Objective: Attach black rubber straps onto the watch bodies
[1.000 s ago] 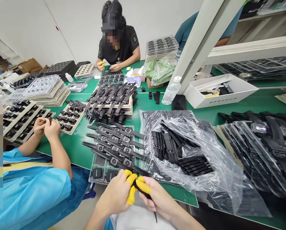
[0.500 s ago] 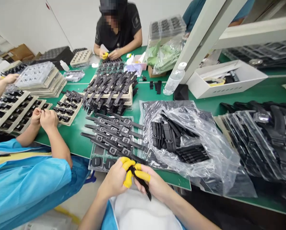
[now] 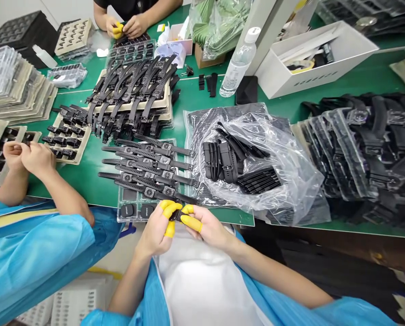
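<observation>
1. Green worktop (image 3: 192, 97) runs across the view, crowded with trays and watch parts.
2. At far left, clear and cream trays (image 3: 19, 90) stand stacked; nearer, a co-worker in blue (image 3: 46, 249) fingers something small.
3. Next comes a tray stack heaped with black strapped watches (image 3: 131, 90); behind it sits a co-worker in black (image 3: 131, 9).
4. Nearer, a clear compartment tray (image 3: 120, 213) carries smartwatches (image 3: 150, 167) with their backs up and straps spread sideways.
5. The left hand (image 3: 156, 228), in yellow finger cots (image 3: 170, 209), grips a black watch part (image 3: 175, 216) above the lap, near the table edge.
6. The right hand (image 3: 205, 224), also in finger cots, pinches the same part, mostly covered by fingers.
7. Just beyond, an open plastic bag (image 3: 294, 181) holds black straps (image 3: 228, 158); a water bottle (image 3: 238, 63) stands behind.
8. Rightmost are a white box (image 3: 314, 74) and tilted trays of watches (image 3: 341, 149).
</observation>
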### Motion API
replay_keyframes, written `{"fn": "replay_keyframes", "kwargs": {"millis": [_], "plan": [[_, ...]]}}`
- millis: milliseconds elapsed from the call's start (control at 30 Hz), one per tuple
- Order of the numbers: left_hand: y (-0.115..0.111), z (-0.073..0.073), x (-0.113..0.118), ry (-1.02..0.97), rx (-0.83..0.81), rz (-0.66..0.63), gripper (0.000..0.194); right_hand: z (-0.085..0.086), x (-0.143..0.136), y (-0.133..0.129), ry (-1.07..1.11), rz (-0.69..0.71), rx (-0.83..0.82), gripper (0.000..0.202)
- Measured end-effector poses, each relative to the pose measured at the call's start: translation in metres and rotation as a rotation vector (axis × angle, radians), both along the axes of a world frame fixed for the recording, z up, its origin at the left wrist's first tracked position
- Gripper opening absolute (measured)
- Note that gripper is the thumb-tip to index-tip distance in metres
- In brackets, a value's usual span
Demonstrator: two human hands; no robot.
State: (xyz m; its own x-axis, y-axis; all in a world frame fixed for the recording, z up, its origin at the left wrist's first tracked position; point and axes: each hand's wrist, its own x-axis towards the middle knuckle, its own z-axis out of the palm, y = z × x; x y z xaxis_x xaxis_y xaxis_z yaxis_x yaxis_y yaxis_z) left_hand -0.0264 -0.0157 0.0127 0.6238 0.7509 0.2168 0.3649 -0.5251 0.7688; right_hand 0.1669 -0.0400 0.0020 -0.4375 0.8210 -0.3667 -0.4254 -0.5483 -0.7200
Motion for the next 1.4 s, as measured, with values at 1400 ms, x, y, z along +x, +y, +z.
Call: {"fn": "replay_keyframes", "kwargs": {"millis": [1400], "plan": [[0.022, 0.015, -0.024, -0.793, -0.264, 0.926, 0.037, 0.0, 0.014, 0.011, -0.151, 0.319, 0.013, 0.04]]}}
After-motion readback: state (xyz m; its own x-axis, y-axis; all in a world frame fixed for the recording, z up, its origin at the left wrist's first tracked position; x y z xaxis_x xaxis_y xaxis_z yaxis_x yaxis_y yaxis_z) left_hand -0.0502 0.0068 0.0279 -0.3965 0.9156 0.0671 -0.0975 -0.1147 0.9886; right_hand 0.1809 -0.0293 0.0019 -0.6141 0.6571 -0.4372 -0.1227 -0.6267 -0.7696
